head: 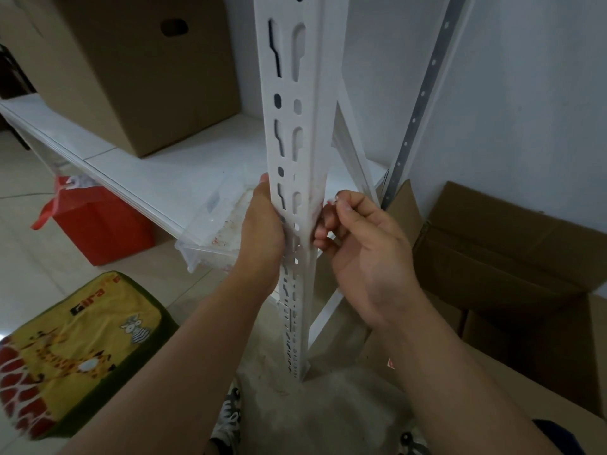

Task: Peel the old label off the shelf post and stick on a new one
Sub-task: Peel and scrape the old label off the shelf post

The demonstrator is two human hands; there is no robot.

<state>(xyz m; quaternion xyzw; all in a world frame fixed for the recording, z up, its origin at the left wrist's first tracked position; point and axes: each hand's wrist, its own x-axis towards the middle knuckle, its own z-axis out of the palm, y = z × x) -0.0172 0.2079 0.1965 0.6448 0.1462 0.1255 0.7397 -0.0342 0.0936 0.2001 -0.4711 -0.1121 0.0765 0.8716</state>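
Observation:
A white slotted metal shelf post runs upright through the middle of the view. My left hand grips the post from its left side at mid height. My right hand is just to the right of the post, its thumb and forefinger pinching a small whitish scrap of label beside the post's right face. That face looks smeared with residue where the fingers are. The label's full shape is too small to make out.
A white shelf board carries a large cardboard box. A clear plastic tray lies under the shelf edge, a red bag and a yellow giraffe bag stand at left. Open cardboard boxes crowd the right.

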